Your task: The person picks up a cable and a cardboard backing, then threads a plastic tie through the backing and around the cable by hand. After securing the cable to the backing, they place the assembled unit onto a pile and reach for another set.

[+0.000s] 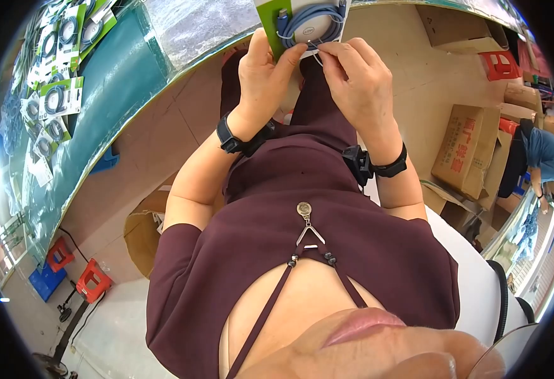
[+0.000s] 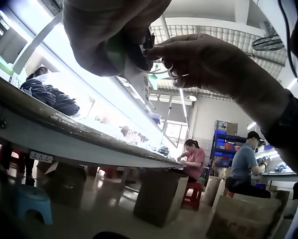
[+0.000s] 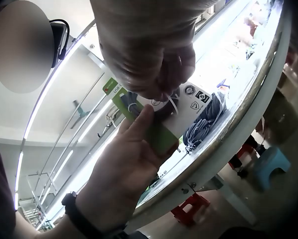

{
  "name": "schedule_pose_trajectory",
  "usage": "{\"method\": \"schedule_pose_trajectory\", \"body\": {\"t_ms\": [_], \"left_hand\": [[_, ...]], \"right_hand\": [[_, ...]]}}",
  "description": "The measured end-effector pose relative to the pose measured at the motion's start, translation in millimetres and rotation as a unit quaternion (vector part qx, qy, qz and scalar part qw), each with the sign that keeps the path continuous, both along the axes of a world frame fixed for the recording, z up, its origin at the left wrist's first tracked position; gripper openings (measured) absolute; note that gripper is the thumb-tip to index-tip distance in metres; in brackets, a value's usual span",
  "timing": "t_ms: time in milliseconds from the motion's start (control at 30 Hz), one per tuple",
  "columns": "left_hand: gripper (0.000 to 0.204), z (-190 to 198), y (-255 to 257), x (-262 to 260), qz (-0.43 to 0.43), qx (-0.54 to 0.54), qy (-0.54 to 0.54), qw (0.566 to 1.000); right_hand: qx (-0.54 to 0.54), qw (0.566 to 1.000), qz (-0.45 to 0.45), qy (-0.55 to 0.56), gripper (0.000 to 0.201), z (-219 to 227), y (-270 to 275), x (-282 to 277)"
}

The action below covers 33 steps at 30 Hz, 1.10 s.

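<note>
A green and white card [image 1: 268, 14] with a coiled blue-grey cable [image 1: 323, 14] on it is held up at the top of the head view. The left hand [image 1: 263, 85] grips the card's lower left side, its thumb near the coil. Beside it the right hand [image 1: 364, 82] pinches a thin white tie [image 3: 173, 103] at the coil's lower edge. In the right wrist view the left hand [image 3: 124, 169] holds the card [image 3: 186, 110] from below, and the right hand [image 3: 149, 50] partly hides the coil.
Several carded cables [image 1: 55, 100] lie on the green-topped table [image 1: 122, 69] at the left. Dark cable bundles [image 3: 203, 124] rest on the table near the card. Cardboard boxes [image 1: 460, 151] and stools [image 1: 93, 280] stand on the floor. Two people [image 2: 193, 159] sit farther off.
</note>
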<state>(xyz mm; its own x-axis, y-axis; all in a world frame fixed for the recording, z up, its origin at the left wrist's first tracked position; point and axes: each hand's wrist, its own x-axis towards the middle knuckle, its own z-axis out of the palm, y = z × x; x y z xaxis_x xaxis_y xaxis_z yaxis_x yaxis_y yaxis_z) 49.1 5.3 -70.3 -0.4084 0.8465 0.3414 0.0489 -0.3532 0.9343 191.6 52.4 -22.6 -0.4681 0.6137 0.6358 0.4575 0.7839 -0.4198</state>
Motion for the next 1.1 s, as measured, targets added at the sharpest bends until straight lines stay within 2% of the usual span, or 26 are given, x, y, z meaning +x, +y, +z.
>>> {"method": "schedule_pose_trajectory", "body": {"t_ms": [67, 167, 333, 433, 800, 1100], "left_hand": [[0.023, 1.2, -2.2, 0.2, 0.016, -0.002, 0.026, 1.000], [0.022, 5.9, -4.6, 0.7, 0.062, -0.003, 0.138, 0.988], [0.022, 6.9, -4.5, 0.8, 0.070, 0.036, 0.170, 0.982], [0.024, 6.8, -4.4, -0.4, 0.073, 0.064, 0.228, 0.969], [0.023, 5.5, -3.2, 0.9, 0.071, 0.041, 0.206, 0.975], [0.024, 2.1, -2.2, 0.2, 0.067, 0.041, 0.200, 0.977]], "right_hand": [[-0.004, 1.000, -0.004, -0.004, 0.012, 0.8, -1.1, -0.4], [-0.003, 1.000, -0.008, -0.011, 0.012, 2.6, -2.2, -0.7], [-0.002, 1.000, -0.010, -0.023, 0.011, 3.4, -2.9, -0.5], [-0.004, 1.000, -0.010, -0.020, 0.011, 3.3, -2.6, -0.4], [-0.028, 0.999, -0.012, -0.031, 0.013, 1.6, -4.1, -1.2], [-0.001, 0.999, 0.000, -0.034, 0.011, -0.9, -2.0, -2.4]]}}
